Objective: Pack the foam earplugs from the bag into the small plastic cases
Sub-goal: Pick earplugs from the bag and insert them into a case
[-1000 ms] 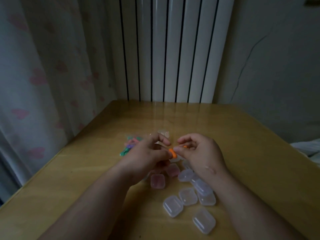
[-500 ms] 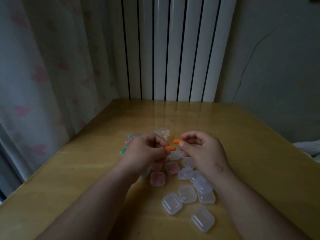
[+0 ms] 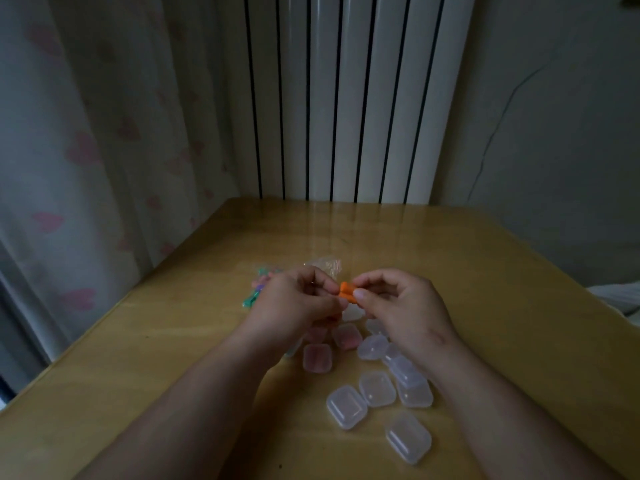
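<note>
All positions are given relative to the wooden table (image 3: pixel 166 344). A pale curtain (image 3: pixel 86 140) with pink heart shapes hangs past the table's left edge. A white ribbed radiator (image 3: pixel 349 98) stands behind its far edge.

On the table's left-centre area lies a clear bag (image 3: pixel 323 265) with loose coloured earplugs (image 3: pixel 256 292), green and pink, beside it; the left hand covers part of this group.

The left hand (image 3: pixel 294 306) is raised above the table centre, fingers curled closed, thumb and forefinger pinched on the left end of the orange earplugs (image 3: pixel 346 293). Two orange pieces appear pressed side by side; the exact contact is too small to resolve.

The right hand (image 3: pixel 401 306) mirrors it, fingers curled, thumb and forefinger pinching the right end of the same orange earplugs.

Below the hands, two pink-tinted cases (image 3: pixel 318 357) lie closed on the table. To their right, a cluster of clear plastic cases (image 3: pixel 377 389) lies closed, several touching one another, reaching toward the table's near edge.
</note>
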Demonstrator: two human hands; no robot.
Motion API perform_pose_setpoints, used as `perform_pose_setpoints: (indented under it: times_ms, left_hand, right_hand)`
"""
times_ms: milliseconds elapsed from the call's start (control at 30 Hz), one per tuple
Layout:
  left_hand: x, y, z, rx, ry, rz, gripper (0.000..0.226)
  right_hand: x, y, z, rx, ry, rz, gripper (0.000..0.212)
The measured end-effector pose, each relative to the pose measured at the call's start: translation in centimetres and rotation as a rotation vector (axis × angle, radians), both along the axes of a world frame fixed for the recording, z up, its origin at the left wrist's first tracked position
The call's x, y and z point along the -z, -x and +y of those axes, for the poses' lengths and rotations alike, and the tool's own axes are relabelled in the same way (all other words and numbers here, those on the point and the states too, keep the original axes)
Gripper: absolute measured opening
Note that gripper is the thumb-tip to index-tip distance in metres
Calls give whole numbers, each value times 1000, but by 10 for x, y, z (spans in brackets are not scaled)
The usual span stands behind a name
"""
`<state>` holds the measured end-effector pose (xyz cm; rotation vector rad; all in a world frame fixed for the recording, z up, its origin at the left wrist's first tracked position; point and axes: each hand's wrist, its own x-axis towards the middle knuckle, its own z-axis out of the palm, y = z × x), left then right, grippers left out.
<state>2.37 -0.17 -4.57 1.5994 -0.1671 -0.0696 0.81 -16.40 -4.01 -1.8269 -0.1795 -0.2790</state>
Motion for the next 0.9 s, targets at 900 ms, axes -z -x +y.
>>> perform_pose_setpoints:
  times_ms: [900]
  left_hand:
    - [-13,13,11,684,-1146,-495,37]
  right_hand:
    - [2,-2,-8,110,164,-62,21]
